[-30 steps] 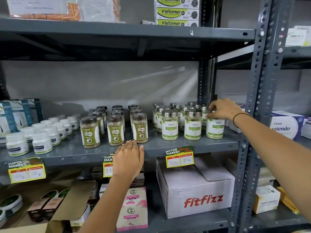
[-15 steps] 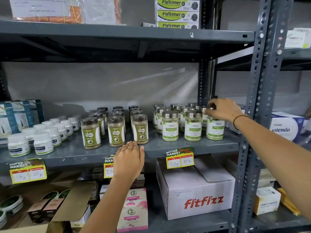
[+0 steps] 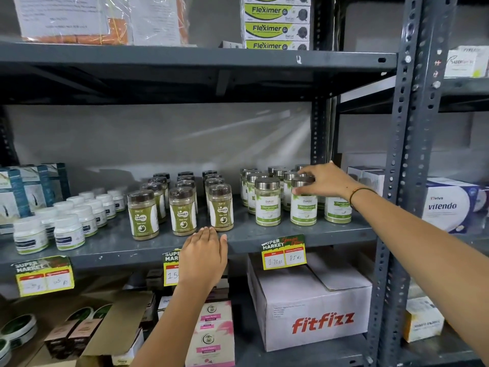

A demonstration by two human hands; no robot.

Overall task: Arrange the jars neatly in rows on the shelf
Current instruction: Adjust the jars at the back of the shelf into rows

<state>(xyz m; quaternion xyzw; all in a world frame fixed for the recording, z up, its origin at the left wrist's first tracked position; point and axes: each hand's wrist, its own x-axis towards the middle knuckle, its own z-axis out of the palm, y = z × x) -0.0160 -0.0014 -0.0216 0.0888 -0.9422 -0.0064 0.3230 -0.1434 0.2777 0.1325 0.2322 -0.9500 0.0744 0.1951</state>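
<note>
On the grey shelf (image 3: 264,235) stand three groups of jars in rows. Small white jars (image 3: 69,232) are at the left, brown-lidded Gaska jars (image 3: 183,213) in the middle, silver-lidded Moringa jars (image 3: 267,205) at the right. My right hand (image 3: 326,181) reaches in from the right and grips the lid of the middle front Moringa jar (image 3: 303,211), thumb on the near side and fingers over the top. The right front Moringa jar (image 3: 337,211) stands partly behind my wrist. My left hand (image 3: 203,256) lies flat on the shelf's front edge, just below the Gaska jars, holding nothing.
A perforated steel upright (image 3: 404,154) stands right of my right arm. A fitfizz carton (image 3: 317,311) and small boxes fill the shelf below. Price tags (image 3: 284,253) hang on the shelf edge. Blue boxes (image 3: 23,192) sit far left, a vitendo box (image 3: 449,205) far right.
My right hand has moved left from the rightmost front Moringa jar onto the lid of the middle front one. My left hand has stayed on the shelf edge.
</note>
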